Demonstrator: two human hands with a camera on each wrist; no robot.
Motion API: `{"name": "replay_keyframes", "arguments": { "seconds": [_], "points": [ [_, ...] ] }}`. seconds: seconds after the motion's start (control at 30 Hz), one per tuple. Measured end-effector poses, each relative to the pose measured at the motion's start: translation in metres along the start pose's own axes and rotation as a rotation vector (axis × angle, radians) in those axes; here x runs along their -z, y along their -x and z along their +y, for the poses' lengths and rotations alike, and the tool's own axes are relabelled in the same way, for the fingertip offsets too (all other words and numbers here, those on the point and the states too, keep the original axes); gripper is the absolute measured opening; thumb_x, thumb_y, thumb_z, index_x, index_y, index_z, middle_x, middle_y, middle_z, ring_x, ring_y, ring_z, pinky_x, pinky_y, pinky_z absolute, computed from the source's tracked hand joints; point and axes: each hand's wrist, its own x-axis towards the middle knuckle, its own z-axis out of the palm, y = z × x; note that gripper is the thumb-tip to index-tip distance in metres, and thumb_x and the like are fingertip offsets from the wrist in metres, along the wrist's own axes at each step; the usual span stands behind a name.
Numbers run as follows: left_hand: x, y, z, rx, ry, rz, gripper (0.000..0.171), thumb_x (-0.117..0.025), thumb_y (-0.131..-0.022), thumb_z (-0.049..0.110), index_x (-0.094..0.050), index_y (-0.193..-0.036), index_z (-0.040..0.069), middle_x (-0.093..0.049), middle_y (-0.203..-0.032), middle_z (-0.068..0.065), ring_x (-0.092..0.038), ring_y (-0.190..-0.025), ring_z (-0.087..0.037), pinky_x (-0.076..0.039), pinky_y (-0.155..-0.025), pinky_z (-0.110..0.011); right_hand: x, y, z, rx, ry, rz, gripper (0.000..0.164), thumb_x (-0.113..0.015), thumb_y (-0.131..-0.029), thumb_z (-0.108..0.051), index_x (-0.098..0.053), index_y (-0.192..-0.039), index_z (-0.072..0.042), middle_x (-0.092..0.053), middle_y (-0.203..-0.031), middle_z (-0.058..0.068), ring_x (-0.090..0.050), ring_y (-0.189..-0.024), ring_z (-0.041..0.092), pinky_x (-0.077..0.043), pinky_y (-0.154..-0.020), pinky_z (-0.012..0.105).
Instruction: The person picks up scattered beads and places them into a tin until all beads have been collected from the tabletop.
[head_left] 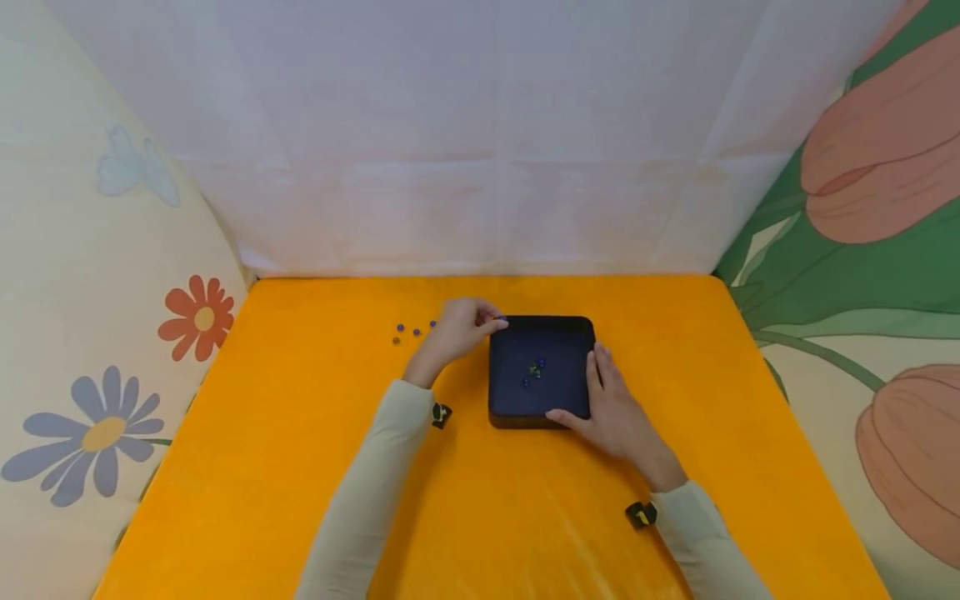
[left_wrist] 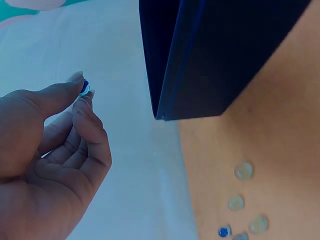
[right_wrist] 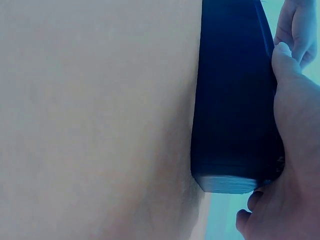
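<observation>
My left hand (head_left: pixel 459 330) pinches a small glass marble with blue in it (left_wrist: pixel 85 89) between thumb and fingertip, just at the back left corner of a square black box (head_left: pixel 517 422). In the left wrist view, the other fingers of that hand are curled. My right hand (head_left: pixel 621 417) holds the box at its front right corner, with the thumb over the front rim and the fingers along the right side. Several marbles (head_left: pixel 535 370), blue and greenish, lie on the box floor near its middle.
Several loose marbles (head_left: pixel 401 327) lie on the orange tablecloth (head_left: pixel 300 400) left of the box, partly behind the left hand in the head view. A white cloth wall (head_left: pixel 480 167) stands behind the table, and printed flower panels (head_left: pixel 885 317) stand at both sides.
</observation>
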Motion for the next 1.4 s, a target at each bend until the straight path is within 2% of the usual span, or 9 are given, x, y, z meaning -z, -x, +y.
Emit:
{"name": "replay_keyframes", "arguments": {
  "seconds": [0.3, 0.57, 0.77, 0.93, 1.1, 1.4],
  "points": [
    [-0.018, -0.019, 0.009, -0.029, -0.023, -0.03, 0.026, -0.067, -0.104, 0.031, -0.079, -0.113, 0.009, -0.077, -0.099, -0.014, -0.061, -0.073, -0.018, -0.051, -0.068, -0.029, 0.0, 0.0, -0.001, 0.005, -0.007, 0.009, 0.126, -0.061, -0.089, -0.079, -0.003, -0.167, 0.002, 0.01, -0.177, 0.019, -0.007, -0.164, 0.044, -0.033, -0.124, 0.06],
    [-0.033, -0.034, 0.01, -0.046, -0.018, -0.089, 0.027, -0.066, -0.105, 0.031, -0.078, -0.116, 0.01, -0.077, -0.103, -0.009, -0.065, -0.081, -0.017, -0.056, -0.077, -0.032, 0.001, 0.001, -0.005, 0.019, -0.013, 0.001, 0.125, -0.063, -0.09, -0.077, -0.004, -0.166, 0.004, 0.01, -0.177, 0.022, -0.007, -0.164, 0.045, -0.032, -0.124, 0.062],
    [-0.039, -0.045, 0.012, -0.056, 0.019, -0.097, 0.029, -0.066, -0.105, 0.033, -0.079, -0.116, 0.01, -0.078, -0.105, -0.008, -0.068, -0.085, -0.018, -0.058, -0.082, -0.036, 0.001, 0.0, -0.004, 0.011, -0.004, 0.012, 0.125, -0.063, -0.09, -0.076, -0.004, -0.166, 0.004, 0.01, -0.177, 0.021, -0.008, -0.164, 0.045, -0.035, -0.123, 0.06],
    [-0.047, -0.053, 0.015, -0.07, 0.01, -0.093, 0.028, -0.067, -0.104, 0.033, -0.08, -0.115, 0.01, -0.078, -0.101, -0.005, -0.067, -0.081, -0.016, -0.058, -0.078, -0.031, 0.001, 0.0, -0.004, 0.005, -0.005, 0.002, 0.125, -0.063, -0.09, -0.077, -0.004, -0.166, 0.003, 0.01, -0.177, 0.02, -0.007, -0.164, 0.044, -0.036, -0.122, 0.06],
    [-0.055, -0.059, 0.022, -0.072, 0.012, -0.108, 0.026, -0.069, -0.103, 0.029, -0.08, -0.114, 0.008, -0.078, -0.1, -0.008, -0.066, -0.078, -0.017, -0.055, -0.072, -0.027, 0.0, 0.0, -0.002, 0.016, -0.009, 0.021, 0.125, -0.063, -0.089, -0.077, -0.005, -0.167, 0.003, 0.008, -0.177, 0.021, -0.008, -0.164, 0.043, -0.037, -0.122, 0.059],
    [-0.067, -0.066, 0.031, -0.067, 0.0, -0.136, 0.025, -0.071, -0.102, 0.024, -0.079, -0.117, 0.006, -0.079, -0.109, -0.011, -0.072, -0.091, -0.021, -0.061, -0.085, -0.034, -0.002, 0.0, 0.0, 0.018, -0.01, 0.016, 0.126, -0.062, -0.089, -0.079, -0.006, -0.167, 0.003, 0.009, -0.177, 0.02, -0.008, -0.164, 0.044, -0.037, -0.122, 0.059]
  ]
}}
